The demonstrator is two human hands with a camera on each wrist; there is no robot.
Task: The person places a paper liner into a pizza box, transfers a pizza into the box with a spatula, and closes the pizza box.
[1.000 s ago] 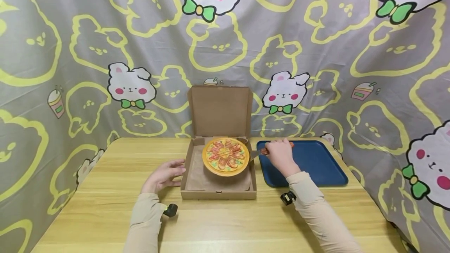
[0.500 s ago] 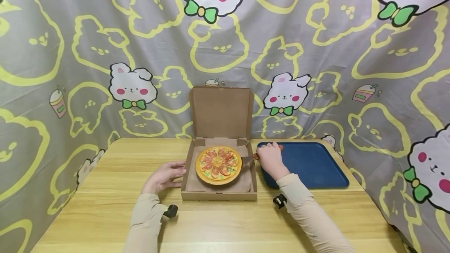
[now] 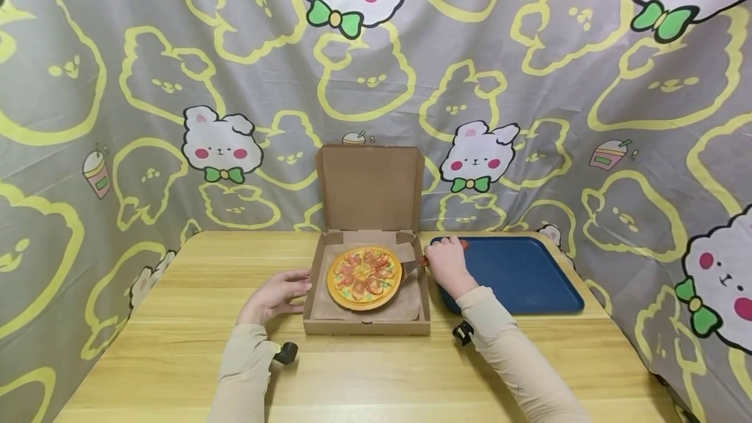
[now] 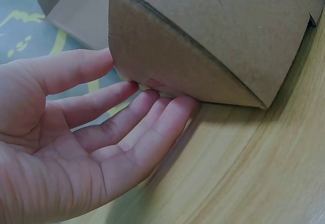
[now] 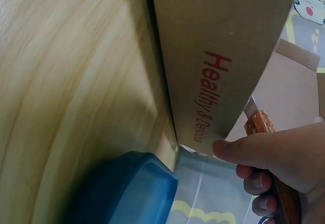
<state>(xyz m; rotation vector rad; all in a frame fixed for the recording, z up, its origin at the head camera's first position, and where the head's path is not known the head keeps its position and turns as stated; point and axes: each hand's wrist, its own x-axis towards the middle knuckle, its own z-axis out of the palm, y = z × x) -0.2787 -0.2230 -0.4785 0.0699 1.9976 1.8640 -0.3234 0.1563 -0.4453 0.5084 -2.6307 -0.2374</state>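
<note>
A round pizza point(image 3: 364, 278) with a yellow rim and red-brown topping lies within the cardboard pizza box point(image 3: 367, 327), over brown paper. My right hand point(image 3: 448, 265) grips the brown wooden handle point(image 5: 286, 203) of a pizza server whose metal blade point(image 3: 413, 270) reaches over the box's right wall and under the pizza's right edge. In the right wrist view the thumb comes close to the box's printed side. At the box's left wall is my left hand point(image 3: 279, 294), its fingertips point(image 4: 185, 103) touching the cardboard side, fingers loosely extended.
The box lid point(image 3: 371, 188) stands upright at the back. A blue tray point(image 3: 529, 276) lies to the right of the box, partly beneath my right hand. All of it rests on a wooden table point(image 3: 376, 377), with a patterned curtain point(image 3: 264, 70) behind.
My right hand has moved left and slightly down with the pizza server. The pizza has shifted left and toward me, lower into the box. My left hand has stayed at the box's side.
</note>
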